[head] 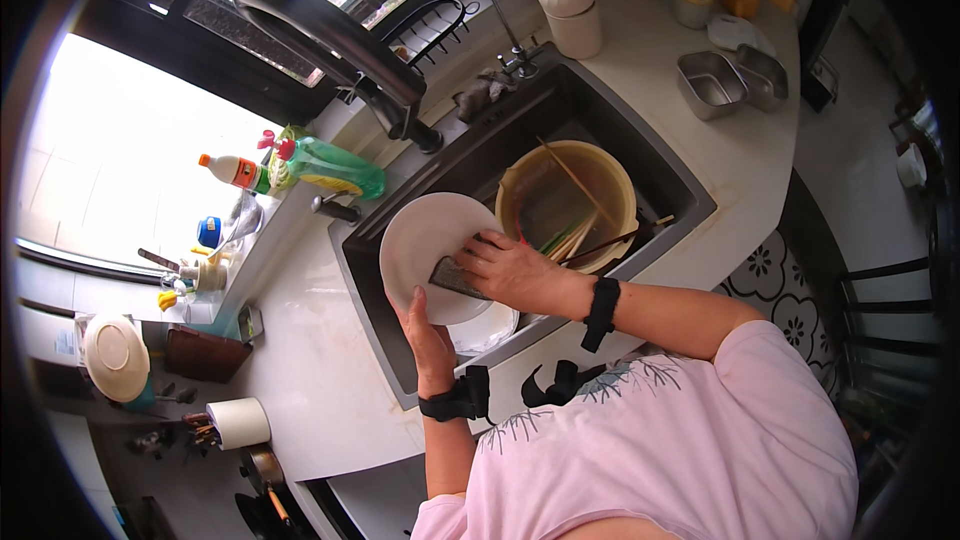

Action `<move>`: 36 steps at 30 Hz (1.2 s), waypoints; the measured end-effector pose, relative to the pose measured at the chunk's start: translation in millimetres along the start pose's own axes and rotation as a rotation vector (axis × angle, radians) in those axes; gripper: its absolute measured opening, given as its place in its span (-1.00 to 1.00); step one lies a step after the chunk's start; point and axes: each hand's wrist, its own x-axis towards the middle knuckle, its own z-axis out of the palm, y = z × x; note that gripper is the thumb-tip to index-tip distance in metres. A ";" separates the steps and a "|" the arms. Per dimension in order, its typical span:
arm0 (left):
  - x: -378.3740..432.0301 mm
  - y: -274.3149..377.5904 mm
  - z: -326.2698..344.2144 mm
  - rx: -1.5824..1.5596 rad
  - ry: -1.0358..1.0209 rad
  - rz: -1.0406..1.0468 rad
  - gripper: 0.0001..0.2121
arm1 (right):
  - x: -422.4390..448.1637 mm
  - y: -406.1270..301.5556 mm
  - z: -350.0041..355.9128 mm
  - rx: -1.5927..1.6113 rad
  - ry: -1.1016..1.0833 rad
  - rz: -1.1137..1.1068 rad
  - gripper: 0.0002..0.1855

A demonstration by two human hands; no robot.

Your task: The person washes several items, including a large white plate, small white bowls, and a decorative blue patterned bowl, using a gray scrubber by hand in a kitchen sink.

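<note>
A white plate (420,232) is tilted over the left part of the dark sink (382,337), its rim gripped by my left hand (429,337), thumb on the upper face. My right hand (506,270) presses a dark grey scouring pad (454,277) against the plate's face. Below the plate, partly hidden by it and my hands, lies another white dish (487,330). To the right in the sink stands a yellowish plastic basin (630,187) holding water, chopsticks (577,180) and other thin sticks.
A black faucet (390,90) and a thin metal tap (517,52) rise behind the sink. Green dish-soap bottle (337,165) and a soap dispenser (337,208) stand at the left. On the right counter are steel containers (712,82) and a lidded cream canister (571,15).
</note>
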 end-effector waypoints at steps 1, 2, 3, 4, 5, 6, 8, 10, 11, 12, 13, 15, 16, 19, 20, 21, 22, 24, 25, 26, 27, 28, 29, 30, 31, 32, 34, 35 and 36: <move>0.7 0.0 2.9 -0.017 -0.001 0.001 -0.64 | -0.7 1.2 0.7 -0.044 -0.018 0.000 -0.75; 0.5 -0.6 4.7 -0.035 -0.002 0.002 -0.64 | -0.6 -0.8 2.7 0.014 -0.070 -0.011 -0.77; 0.4 -4.7 3.2 -0.083 -0.021 -0.002 -0.65 | 1.2 -5.4 2.2 0.078 -0.037 0.002 -0.78; 1.5 -12.6 -0.8 -0.132 -0.041 -0.005 -0.65 | 4.7 -12.4 0.8 0.142 -0.004 0.016 -0.79; 2.2 -20.1 -3.1 -0.180 -0.060 -0.009 -0.66 | 8.7 -19.5 -1.3 0.206 0.029 0.029 -0.79; 1.4 -28.2 0.0 -0.180 -0.004 0.004 -0.68 | 13.3 -25.4 -4.8 0.215 0.106 0.054 -0.79; 1.9 -35.6 -3.5 -0.212 -0.049 -0.044 -0.69 | 14.0 -28.9 -4.1 0.219 0.157 0.065 -0.78; 1.5 -27.2 -0.7 -0.170 -0.033 -0.038 -0.69 | 12.6 -25.0 -2.0 0.247 0.158 0.033 -0.76; 3.9 -21.3 -3.1 -0.131 -0.009 -0.022 -0.68 | 11.2 -19.9 -3.8 0.190 0.136 0.021 -0.76; 4.4 -13.7 -4.6 -0.074 0.049 -0.032 -0.66 | 9.5 -14.6 -6.7 0.133 0.113 0.008 -0.76; 4.9 -7.8 -6.7 -0.046 0.026 -0.034 -0.63 | 7.7 -9.7 -8.6 0.075 0.090 -0.007 -0.76; 1.8 -0.3 -0.4 -0.006 0.003 0.025 -0.63 | 5.5 -6.0 -7.3 0.036 0.018 0.001 -0.79; 2.0 -3.0 -1.4 -0.061 -0.013 0.006 -0.63 | 4.7 -7.1 -4.0 0.062 -0.045 0.009 -0.80; 0.8 -21.6 -1.3 -0.181 -0.019 -0.007 -0.68 | 12.3 -21.2 -7.1 0.201 -0.030 0.068 -0.81; -0.7 -30.7 -3.2 -0.222 -0.026 -0.030 -0.70 | 15.4 -27.2 -8.5 0.258 0.010 0.093 -0.81; -1.5 -34.4 -0.9 -0.263 -0.038 -0.052 -0.71 | 16.0 -29.6 -7.1 0.267 0.055 0.092 -0.80; -2.1 -34.7 0.6 -0.257 -0.040 -0.052 -0.73 | 15.9 -31.2 -4.3 0.275 0.101 0.090 -0.80; -1.3 -25.9 0.4 -0.199 -0.025 -0.051 -0.72 | 14.5 -28.5 1.7 0.281 0.143 0.058 -0.75; -0.9 -19.7 -0.8 -0.170 -0.016 -0.051 -0.72 | 11.9 -24.3 1.9 0.231 0.117 0.038 -0.75; -0.6 -12.1 -2.0 -0.140 0.005 -0.078 -0.69 | 8.6 -18.0 0.2 0.181 0.090 0.017 -0.74; 1.6 -7.5 -3.9 -0.090 0.007 -0.067 -0.65 | 7.0 -12.2 -1.5 0.134 0.066 -0.006 -0.73; 0.0 -4.9 -1.8 -0.041 0.003 -0.015 -0.63 | 5.5 -7.3 -2.4 0.059 0.075 0.001 -0.74; -1.9 -1.3 3.1 0.007 -0.001 0.037 -0.61 | 5.9 -6.8 -2.0 0.046 0.038 0.003 -0.75; -1.8 -2.6 4.8 -0.027 -0.004 0.027 -0.61 | 5.6 -6.1 -2.2 0.034 -0.001 0.006 -0.75; -1.7 -4.3 6.0 -0.062 -0.008 0.016 -0.60 | 5.3 -5.7 -2.2 0.021 -0.039 0.010 -0.76; -1.6 -6.3 6.6 -0.096 -0.012 0.006 -0.59 | 6.4 -10.0 -0.5 0.101 -0.020 0.017 -0.79; 0.4 -24.8 -2.7 -0.177 -0.043 -0.011 -0.64 | 13.8 -24.6 -3.1 0.168 0.067 0.070 -0.80; -0.5 -34.6 -6.0 -0.202 -0.034 -0.020 -0.66 | 15.4 -30.7 -4.1 0.202 0.110 0.095 -0.81; -1.1 -38.1 -3.6 -0.225 -0.060 -0.028 -0.69 | 14.2 -33.2 -1.5 0.224 0.125 0.110 -0.77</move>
